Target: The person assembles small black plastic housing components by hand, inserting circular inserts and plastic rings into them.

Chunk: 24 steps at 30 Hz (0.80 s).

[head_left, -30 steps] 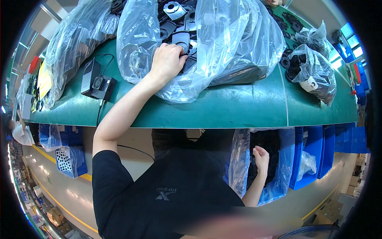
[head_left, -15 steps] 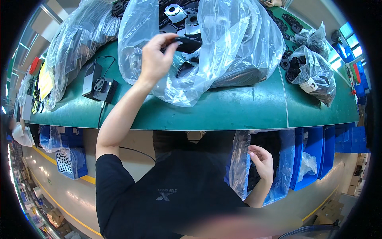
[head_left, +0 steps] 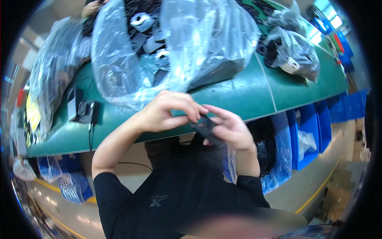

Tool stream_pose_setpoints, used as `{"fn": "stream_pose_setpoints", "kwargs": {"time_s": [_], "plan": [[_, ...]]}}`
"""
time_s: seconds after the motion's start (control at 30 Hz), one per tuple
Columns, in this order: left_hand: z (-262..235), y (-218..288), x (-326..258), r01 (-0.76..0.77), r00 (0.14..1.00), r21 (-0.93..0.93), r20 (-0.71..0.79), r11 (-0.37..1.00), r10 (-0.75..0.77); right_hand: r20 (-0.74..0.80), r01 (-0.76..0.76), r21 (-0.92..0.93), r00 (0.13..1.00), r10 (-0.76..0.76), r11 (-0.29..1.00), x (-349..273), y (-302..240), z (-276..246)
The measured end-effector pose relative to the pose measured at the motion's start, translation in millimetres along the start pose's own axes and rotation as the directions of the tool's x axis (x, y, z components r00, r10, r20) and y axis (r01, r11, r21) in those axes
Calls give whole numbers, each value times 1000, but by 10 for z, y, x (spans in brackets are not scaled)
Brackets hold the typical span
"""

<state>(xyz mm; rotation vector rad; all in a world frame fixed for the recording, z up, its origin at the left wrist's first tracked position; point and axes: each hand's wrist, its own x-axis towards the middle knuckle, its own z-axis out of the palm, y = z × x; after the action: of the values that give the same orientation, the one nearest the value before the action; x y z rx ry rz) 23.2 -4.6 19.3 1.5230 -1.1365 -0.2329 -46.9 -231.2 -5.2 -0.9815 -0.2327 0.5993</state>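
Note:
Just past the table's near edge, both hands meet in front of my body around a black plastic part (head_left: 206, 126). It looks flat and somewhat long, with holes or recesses, but motion blurs its details. My left hand (head_left: 170, 111) pinches its upper left end between thumb and fingers. On the other side, my right hand (head_left: 234, 129) has thumb and fingers closed about the part. Beyond them, a large clear plastic bag (head_left: 215, 44) lies open on the green table (head_left: 227, 95), with black pieces and several white-and-black ring-shaped parts (head_left: 142, 22) inside.
At left stand another filled plastic bag (head_left: 55, 67) and a small black device (head_left: 83, 105) with a cable. Smaller bags of black parts (head_left: 296, 55) lie at right. Blue bins (head_left: 306, 135) line the table's underside. Another person's hand (head_left: 90, 8) shows at the far left.
My left hand has come back from the open bag with the black part. My right hand has risen from the lined bin to take hold of it too. The view has tilted.

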Motion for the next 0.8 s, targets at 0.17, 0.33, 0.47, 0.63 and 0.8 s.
{"fn": "stream_pose_setpoints", "kwargs": {"time_s": [0.17, 0.33, 0.47, 0.63, 0.8], "plan": [[227, -101, -99, 198, 871, -310, -380, 930, -312, -229, 199, -72, 950, -210, 977, 250, 33, 1], [229, -61, -110, 314, 841, -510, -242, 801, -483, -255, 293, -294, 893, -370, 910, 339, 18, -32], [186, -106, -153, 350, 726, -558, -345, 752, -595, -32, 162, -766, 957, -289, 622, 367, -403, -266], [130, -40, -131, 252, 668, -638, -429, 728, -607, -241, -309, -948, 554, -797, 73, 663, -1188, -1386], [105, -11, -100, 219, 655, -697, -414, 683, -633, -393, -666, -728, 603, -694, -166, 992, -1280, -1717]]}}
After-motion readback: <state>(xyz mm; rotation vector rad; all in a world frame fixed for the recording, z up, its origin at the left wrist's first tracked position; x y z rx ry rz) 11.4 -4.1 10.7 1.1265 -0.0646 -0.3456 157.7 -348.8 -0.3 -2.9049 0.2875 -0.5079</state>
